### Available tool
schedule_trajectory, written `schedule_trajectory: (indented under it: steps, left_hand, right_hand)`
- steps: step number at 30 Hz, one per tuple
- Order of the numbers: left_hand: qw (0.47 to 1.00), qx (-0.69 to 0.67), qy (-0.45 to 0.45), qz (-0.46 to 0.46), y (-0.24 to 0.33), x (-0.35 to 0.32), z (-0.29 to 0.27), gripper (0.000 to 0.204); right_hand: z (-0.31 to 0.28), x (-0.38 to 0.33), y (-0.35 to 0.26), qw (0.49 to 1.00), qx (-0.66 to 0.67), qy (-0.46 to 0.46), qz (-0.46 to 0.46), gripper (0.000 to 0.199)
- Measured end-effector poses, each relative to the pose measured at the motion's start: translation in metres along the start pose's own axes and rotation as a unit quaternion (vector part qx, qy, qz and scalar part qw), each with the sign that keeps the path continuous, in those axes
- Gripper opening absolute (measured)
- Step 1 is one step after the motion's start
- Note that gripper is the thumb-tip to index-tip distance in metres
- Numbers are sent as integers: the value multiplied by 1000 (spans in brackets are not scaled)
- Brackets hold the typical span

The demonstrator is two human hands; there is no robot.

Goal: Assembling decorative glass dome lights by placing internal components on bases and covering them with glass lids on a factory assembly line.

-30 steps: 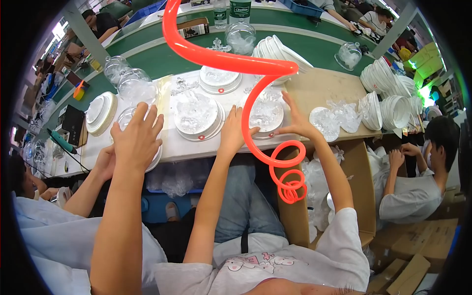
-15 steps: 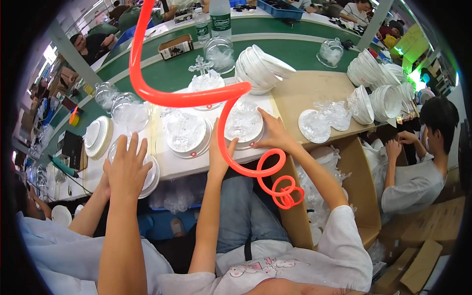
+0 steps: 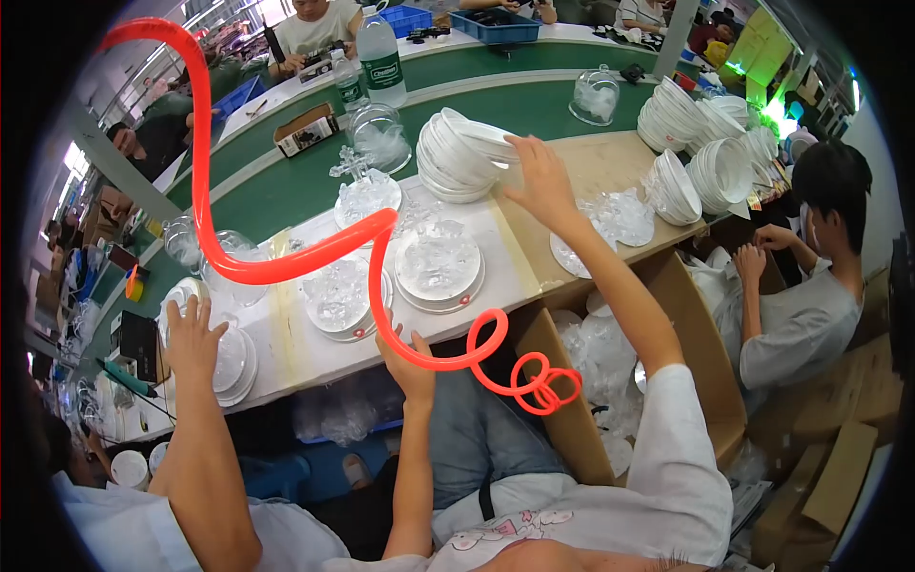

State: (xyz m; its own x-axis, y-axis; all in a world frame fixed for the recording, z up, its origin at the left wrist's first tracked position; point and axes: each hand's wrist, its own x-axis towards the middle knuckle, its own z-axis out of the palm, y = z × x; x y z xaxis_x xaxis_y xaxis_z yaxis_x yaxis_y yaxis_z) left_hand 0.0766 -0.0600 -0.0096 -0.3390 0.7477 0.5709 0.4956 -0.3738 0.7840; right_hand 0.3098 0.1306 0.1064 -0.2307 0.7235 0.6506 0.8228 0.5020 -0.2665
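My right hand is at the right side of a leaning stack of white round dishes. Its fingers and thumb are around the tilted rim of the top dish. My left hand is at the table's front edge with its fingers apart, partly behind a red coiled hose. Just beyond it lies a white round base covered with clear crumpled-looking pieces. To its left is a similar base. Behind them, another base carries a clear cross-shaped ornament.
A co-worker's hand is over white discs at left. An open cardboard box with clear plastic pieces stands by my right arm. Dish stacks and a glass dome are farther right. Bottles stand at the back.
My right hand has let go of the covered base and moved up to the dish stack. My left hand has drawn back from the base toward the table edge. The view has shifted.
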Motion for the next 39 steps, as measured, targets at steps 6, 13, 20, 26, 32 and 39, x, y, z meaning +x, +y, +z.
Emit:
schedule_trajectory:
  steps: [6, 13, 20, 26, 32, 39]
  left_hand:
    - [999, -15, 35, -35, 5, -55, -29, 42]
    - [991, 13, 0, -135, 2, -82, -57, 40]
    - [995, 59, -56, -52, 17, -48, -30, 29]
    - [970, 217, 95, 50, -12, -1, -44, 53]
    - [952, 298, 66, -25, -54, 31, -63, 124]
    - [932, 321, 34, -167, -51, 48, -58, 135]
  right_hand:
    - [17, 24, 26, 994, -101, -28, -45, 58]
    - [10, 43, 35, 996, -6, -94, 1, 31]
    - [-17, 38, 44, 968, 234, 18, 92, 41]
    - [-87, -46, -34, 874, 443, 76, 183, 36]
    - [-56, -92, -40, 906, 381, -6, 186, 30]
    - [6, -90, -27, 985, 163, -40, 34, 32]
